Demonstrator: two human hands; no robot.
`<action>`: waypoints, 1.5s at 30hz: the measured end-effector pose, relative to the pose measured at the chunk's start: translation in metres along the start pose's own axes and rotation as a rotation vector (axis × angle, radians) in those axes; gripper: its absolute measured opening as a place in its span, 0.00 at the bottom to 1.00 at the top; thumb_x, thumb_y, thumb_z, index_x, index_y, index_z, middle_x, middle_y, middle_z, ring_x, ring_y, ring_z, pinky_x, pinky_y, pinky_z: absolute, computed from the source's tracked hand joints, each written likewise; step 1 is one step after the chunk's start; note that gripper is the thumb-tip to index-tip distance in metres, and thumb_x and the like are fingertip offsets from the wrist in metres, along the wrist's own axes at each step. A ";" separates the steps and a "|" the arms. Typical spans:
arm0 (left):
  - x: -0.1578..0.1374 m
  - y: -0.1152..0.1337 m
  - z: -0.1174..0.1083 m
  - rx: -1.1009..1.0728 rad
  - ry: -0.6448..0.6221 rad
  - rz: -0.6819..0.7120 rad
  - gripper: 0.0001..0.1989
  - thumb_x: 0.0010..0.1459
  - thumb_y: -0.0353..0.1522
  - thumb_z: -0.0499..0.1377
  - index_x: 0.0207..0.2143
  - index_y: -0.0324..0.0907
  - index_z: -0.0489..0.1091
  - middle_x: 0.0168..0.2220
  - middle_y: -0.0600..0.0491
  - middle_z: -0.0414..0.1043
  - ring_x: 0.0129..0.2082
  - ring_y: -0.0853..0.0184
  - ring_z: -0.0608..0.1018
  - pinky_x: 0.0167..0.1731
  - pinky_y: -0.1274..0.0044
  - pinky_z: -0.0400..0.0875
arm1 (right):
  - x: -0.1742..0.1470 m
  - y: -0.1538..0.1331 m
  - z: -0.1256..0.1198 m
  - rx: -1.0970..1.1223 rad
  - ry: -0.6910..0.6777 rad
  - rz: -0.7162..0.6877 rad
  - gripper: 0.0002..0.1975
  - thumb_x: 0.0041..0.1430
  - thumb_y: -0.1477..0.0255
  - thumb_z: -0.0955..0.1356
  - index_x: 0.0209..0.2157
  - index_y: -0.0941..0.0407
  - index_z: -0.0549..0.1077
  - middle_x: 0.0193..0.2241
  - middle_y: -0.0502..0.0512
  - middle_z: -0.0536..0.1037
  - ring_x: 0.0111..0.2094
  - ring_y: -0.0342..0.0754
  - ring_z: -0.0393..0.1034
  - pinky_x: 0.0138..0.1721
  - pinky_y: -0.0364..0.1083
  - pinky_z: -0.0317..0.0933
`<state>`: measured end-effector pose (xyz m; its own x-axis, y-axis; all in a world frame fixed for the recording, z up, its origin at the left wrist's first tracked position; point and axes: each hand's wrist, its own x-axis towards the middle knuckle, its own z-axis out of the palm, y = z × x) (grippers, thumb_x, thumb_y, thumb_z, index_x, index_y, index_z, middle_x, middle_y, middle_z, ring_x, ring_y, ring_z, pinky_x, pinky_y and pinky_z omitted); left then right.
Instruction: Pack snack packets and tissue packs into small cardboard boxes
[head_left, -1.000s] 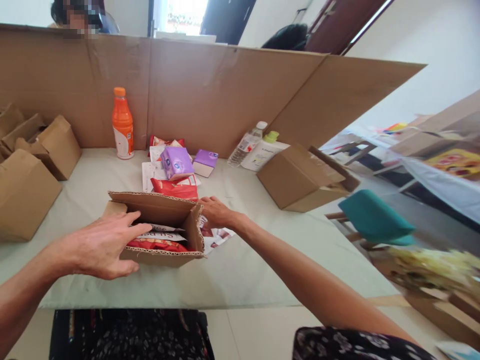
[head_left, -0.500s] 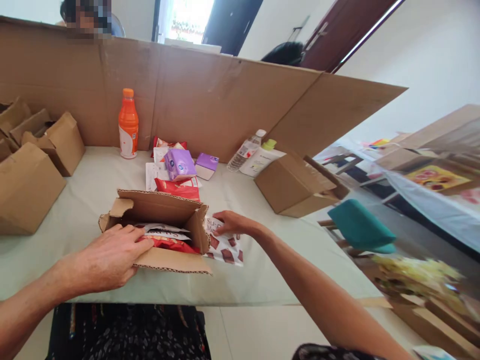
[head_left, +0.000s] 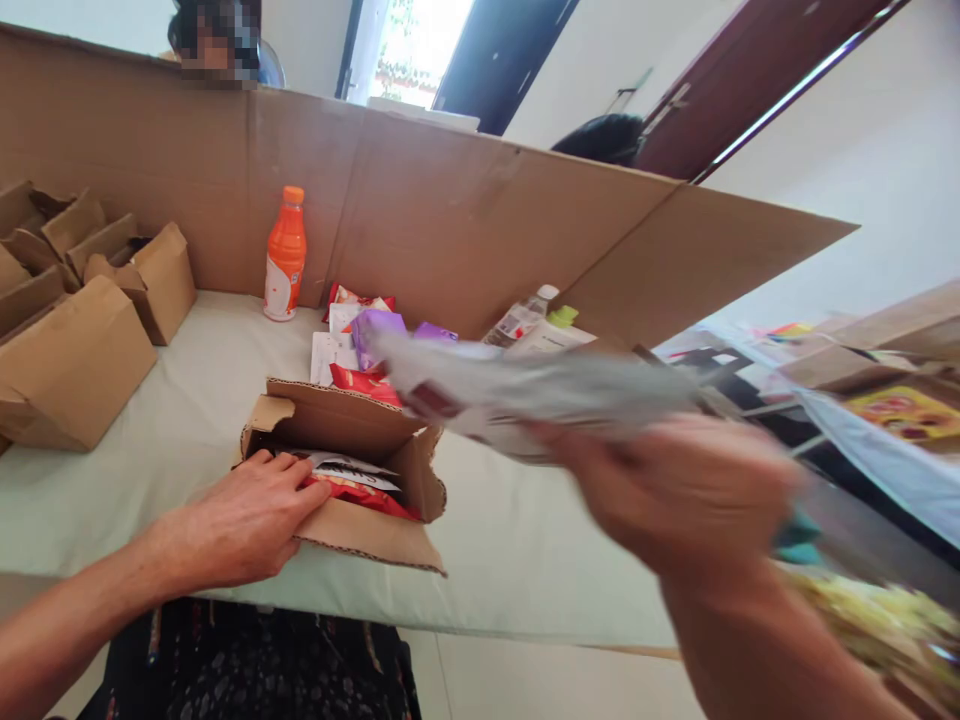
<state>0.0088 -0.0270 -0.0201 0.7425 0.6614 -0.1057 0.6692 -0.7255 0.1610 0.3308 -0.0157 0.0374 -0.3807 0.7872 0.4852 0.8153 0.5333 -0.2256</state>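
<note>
Presently, right hand tightly gripping white-and-brown plastic packet two o'clock of brown cardboard box, left hand clasping eight-o'clock edge; seemingly mid-transfer, next calling for steadying packet.

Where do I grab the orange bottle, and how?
Grip the orange bottle around its middle, coming from the front. It stands upright and tall, so its sides should be easy to wrap around. The cardboard wall is close behind it, so reaching from the back would probably be awkward.
</note>
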 end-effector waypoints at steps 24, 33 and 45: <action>-0.025 0.001 -0.002 0.015 0.367 0.144 0.24 0.58 0.22 0.54 0.57 0.42 0.66 0.62 0.43 0.68 0.65 0.51 0.67 0.62 0.57 0.67 | 0.026 -0.026 0.053 0.202 -0.221 0.069 0.14 0.70 0.70 0.63 0.49 0.54 0.79 0.45 0.55 0.84 0.43 0.49 0.79 0.46 0.45 0.69; -0.040 -0.033 0.038 -0.421 0.690 -0.335 0.37 0.65 0.43 0.58 0.70 0.48 0.47 0.57 0.46 0.74 0.59 0.54 0.75 0.60 0.59 0.70 | -0.046 -0.005 0.094 0.572 -0.115 0.032 0.24 0.75 0.59 0.55 0.56 0.54 0.75 0.53 0.59 0.80 0.55 0.53 0.74 0.58 0.56 0.67; -0.006 -0.039 0.045 -0.132 0.930 -0.356 0.24 0.67 0.36 0.57 0.63 0.45 0.63 0.61 0.43 0.67 0.57 0.55 0.74 0.57 0.62 0.72 | -0.028 0.011 0.109 0.463 0.072 -0.063 0.29 0.73 0.53 0.58 0.70 0.49 0.58 0.65 0.61 0.68 0.66 0.57 0.61 0.62 0.61 0.60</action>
<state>-0.0203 -0.0108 -0.0700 0.1438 0.7623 0.6310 0.7973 -0.4669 0.3824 0.3029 0.0018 -0.0714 -0.3782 0.7343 0.5637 0.5053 0.6740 -0.5389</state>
